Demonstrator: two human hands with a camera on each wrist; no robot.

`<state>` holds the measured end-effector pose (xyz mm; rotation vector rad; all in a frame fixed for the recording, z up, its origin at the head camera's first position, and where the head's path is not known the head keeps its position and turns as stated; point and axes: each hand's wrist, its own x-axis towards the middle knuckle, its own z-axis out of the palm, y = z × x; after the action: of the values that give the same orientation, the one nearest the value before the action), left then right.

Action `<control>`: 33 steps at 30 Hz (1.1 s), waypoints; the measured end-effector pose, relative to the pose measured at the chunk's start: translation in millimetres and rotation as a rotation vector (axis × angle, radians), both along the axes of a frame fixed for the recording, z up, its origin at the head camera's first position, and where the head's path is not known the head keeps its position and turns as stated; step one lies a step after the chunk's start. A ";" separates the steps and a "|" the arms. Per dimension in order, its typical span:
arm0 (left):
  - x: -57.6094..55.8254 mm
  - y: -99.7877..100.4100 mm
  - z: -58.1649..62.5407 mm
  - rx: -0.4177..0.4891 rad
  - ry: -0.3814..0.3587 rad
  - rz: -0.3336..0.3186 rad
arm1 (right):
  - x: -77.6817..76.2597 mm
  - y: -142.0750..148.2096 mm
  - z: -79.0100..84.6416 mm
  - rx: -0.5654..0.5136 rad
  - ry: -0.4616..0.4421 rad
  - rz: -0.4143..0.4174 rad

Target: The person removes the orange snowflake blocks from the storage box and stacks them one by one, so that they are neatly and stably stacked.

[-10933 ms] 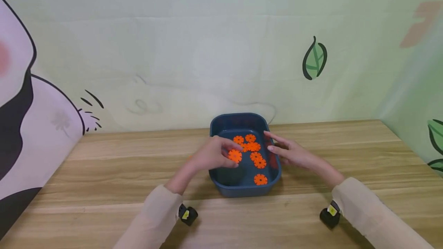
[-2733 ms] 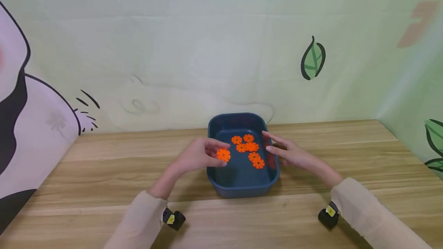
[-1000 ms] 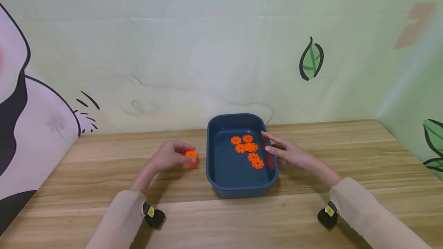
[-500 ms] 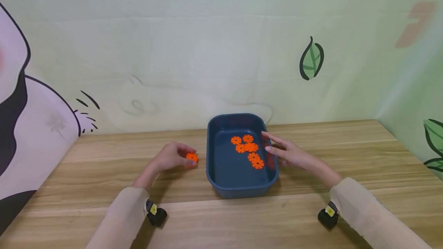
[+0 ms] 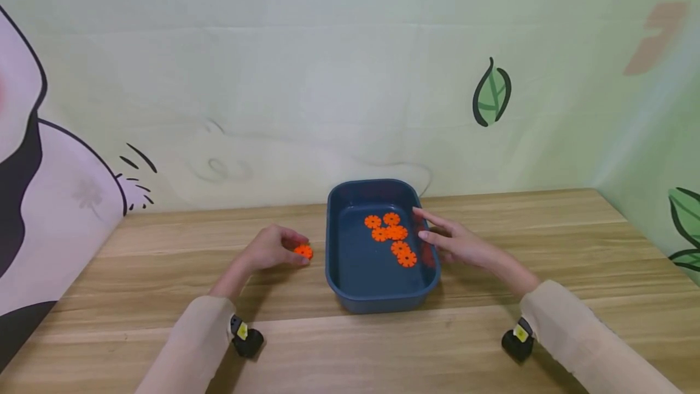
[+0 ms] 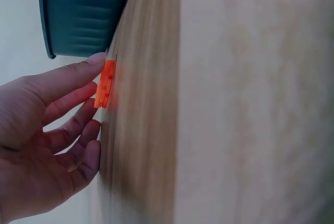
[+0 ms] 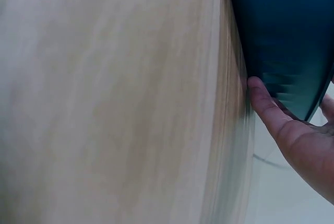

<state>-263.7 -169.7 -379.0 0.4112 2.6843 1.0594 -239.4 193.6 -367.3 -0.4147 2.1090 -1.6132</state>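
In the head view, my left hand (image 5: pixel 273 248) is on the table left of a dark blue plastic basin (image 5: pixel 383 306). Thumb and fingers pinch an orange notched disc (image 5: pixel 304 252) by its edges. The left wrist view shows it edge-on as a layered stack of orange discs (image 6: pixel 105 84) low at the tabletop, the thumb at one end and fingertips at the other. My right hand (image 5: pixel 462 242) grips the basin's right wall, thumb and index finger over the rim. Another finger lies against the outer wall (image 7: pixel 292 36) in the right wrist view.
Several orange notched discs (image 5: pixel 406 258) lie in the basin, some overlapping, towards its back and right. The wooden table (image 5: pixel 383 351) ends at a printed cloth backdrop (image 5: pixel 339 96) right behind the basin. Black wrist cameras (image 5: pixel 248 343) hang below both sleeves.
My left hand has carried a disc out of the basin leftward to the table; the disc has gone from tilted to flat. The basin's front disc is gone from it. The right hand stays put.
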 end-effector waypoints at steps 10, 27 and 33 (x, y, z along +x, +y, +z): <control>3.7 1.5 5.5 0.057 -0.008 0.052 | 0.9 -1.4 2.5 -0.010 -0.019 -0.004; 33.6 38.9 33.9 0.350 0.184 -0.008 | 0.7 0.2 0.7 -0.024 -0.006 0.003; 40.4 58.2 39.7 0.394 0.158 -0.043 | 0.5 0.0 0.5 -0.023 -0.002 0.002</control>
<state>-223.2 -111.5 -339.3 0.6421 2.5748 1.6085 -238.9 193.5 -366.8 -0.4227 2.0899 -1.6368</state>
